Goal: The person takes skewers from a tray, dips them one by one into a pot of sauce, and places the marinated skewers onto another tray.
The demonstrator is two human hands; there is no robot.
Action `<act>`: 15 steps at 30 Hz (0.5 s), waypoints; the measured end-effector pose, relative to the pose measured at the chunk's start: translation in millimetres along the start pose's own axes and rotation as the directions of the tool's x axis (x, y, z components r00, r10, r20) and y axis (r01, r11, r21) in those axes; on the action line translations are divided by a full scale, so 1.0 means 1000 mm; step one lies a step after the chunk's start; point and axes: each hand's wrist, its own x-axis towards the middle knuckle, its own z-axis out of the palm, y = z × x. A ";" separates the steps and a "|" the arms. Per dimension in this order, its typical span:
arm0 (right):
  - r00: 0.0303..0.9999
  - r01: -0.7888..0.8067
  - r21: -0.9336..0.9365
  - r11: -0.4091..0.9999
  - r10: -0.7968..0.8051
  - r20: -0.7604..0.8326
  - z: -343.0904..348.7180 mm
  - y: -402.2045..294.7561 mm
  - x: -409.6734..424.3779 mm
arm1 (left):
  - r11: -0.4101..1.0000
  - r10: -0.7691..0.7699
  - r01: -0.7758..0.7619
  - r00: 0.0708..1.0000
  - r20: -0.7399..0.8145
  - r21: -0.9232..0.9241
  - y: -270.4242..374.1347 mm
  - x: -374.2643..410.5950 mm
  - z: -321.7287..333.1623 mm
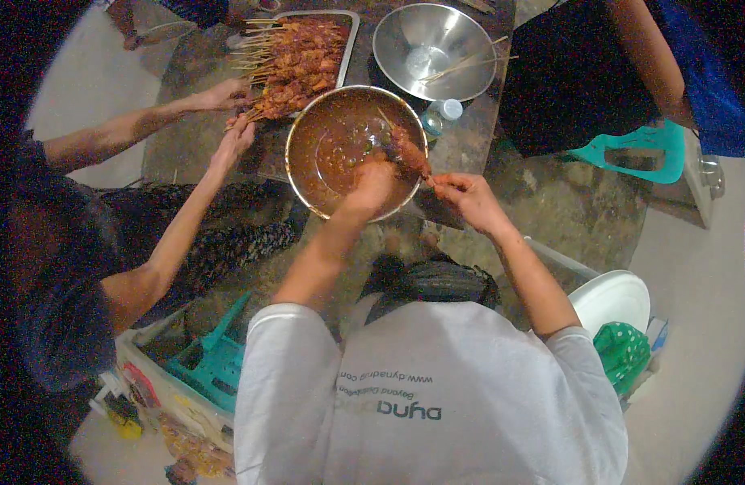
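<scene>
My right hand [469, 197] pinches the lower end of a meat skewer [409, 151] at the near right rim of a metal bowl [289, 142]. The skewer leans across that side of the bowl, its bare stick end pointing up and left. Reddish-brown marinade [330, 139] with bits in it fills much of the bowl. My left hand [375, 182] is low over the marinade, just left of the skewer. It is blurred, and its fingertips are hidden, so whether it holds anything is unclear.
A metal tray [350, 51] of stacked meat skewers [303, 60] stands beyond; a co-worker's hands [233, 118] touch its left side. At the back right is a steel bowl [403, 42] with bare sticks. A white-capped bottle [440, 115] stands between the bowls. Another person's arm [657, 60] shows at right.
</scene>
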 end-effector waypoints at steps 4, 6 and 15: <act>0.999 -0.028 -0.005 1.000 0.029 0.018 0.001 -0.004 -0.001 | 0.999 -0.031 0.037 0.918 -0.396 0.008 -0.026 0.015 0.059; 1.000 0.016 -0.054 0.998 -0.016 0.000 -0.001 0.003 0.000 | 0.890 -0.076 -0.027 0.975 -0.207 -0.455 -0.052 0.017 0.054; 0.999 -0.033 -0.095 0.995 0.032 -0.019 -0.004 -0.003 -0.004 | 0.890 -0.213 0.062 0.933 -0.290 -0.453 -0.070 -0.027 -0.025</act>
